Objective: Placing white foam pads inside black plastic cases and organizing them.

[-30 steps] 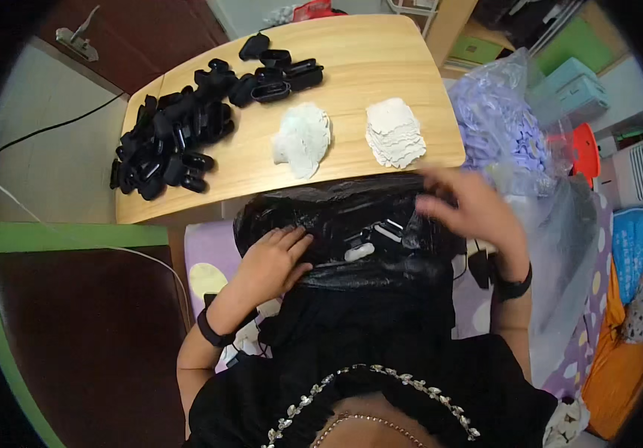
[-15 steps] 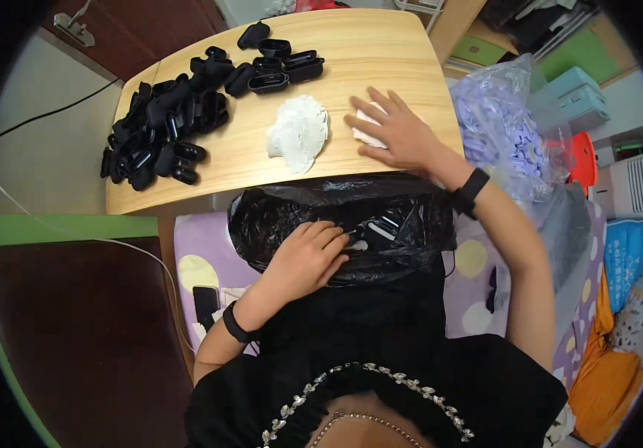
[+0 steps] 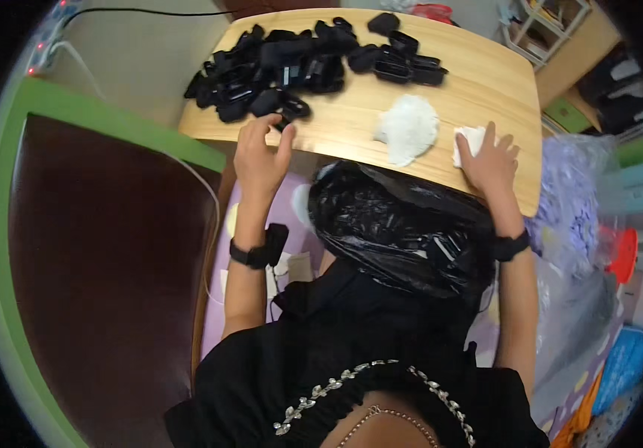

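The left hand (image 3: 260, 164) is at the near edge of the table (image 3: 493, 86), thumb and forefinger apart at the nearest black case (image 3: 297, 106), contact too blurred to confirm and its long axis unclear. Beyond those fingertips sprawls a heap of black cases (image 3: 265, 71) pointing every way, suggesting much remains to be handled. To their right, a black plastic bag (image 3: 366, 201) holds a slim pale strip (image 3: 447, 250) slanting from far left to near right; a loose white pile (image 3: 411, 131) lies past the bag. The right hand (image 3: 493, 164), fingers fanned, partly covers a white stack (image 3: 469, 140), masking its long axis.
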A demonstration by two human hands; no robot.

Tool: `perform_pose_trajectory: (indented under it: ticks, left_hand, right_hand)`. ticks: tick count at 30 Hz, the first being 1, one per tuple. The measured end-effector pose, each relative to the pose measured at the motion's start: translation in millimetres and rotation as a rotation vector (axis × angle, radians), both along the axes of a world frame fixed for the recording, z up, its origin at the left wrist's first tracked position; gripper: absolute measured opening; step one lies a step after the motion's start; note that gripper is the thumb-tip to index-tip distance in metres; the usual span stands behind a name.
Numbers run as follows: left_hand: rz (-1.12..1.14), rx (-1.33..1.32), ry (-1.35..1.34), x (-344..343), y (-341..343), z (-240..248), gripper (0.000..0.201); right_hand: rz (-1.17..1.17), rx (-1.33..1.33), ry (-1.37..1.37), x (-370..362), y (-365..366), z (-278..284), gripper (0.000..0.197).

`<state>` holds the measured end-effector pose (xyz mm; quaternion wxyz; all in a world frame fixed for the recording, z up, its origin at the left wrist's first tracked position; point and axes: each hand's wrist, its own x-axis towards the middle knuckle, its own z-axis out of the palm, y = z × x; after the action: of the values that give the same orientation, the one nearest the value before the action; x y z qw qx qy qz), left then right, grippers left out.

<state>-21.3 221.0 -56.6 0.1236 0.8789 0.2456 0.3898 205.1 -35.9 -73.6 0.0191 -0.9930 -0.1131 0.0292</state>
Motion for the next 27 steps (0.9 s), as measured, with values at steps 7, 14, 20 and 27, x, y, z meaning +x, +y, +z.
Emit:
perform_pose_trajectory:
  ticks: [7, 14, 20, 27]
  left_hand:
    - [0.131, 0.245, -0.159, 7, 74, -1, 0.048]
    - [-0.127, 0.295, 0.088, 23, 37, -1, 0.046]
    - [-0.044, 0.227, 0.123, 20, 19, -38, 0.034]
    - [-0.119, 0.143, 0.045, 21, 16, -54, 0.019]
  right_hand:
    - [0.933, 0.106, -0.002, 25, -28, 17, 0.069]
    - [1.128, 0.127, -0.398, 29, -31, 41, 0.067]
    - [0.78, 0.416, -0.218, -8, -60, 33, 0.047]
    - [0.676, 0.629, -0.177, -12, -61, 11, 0.028]
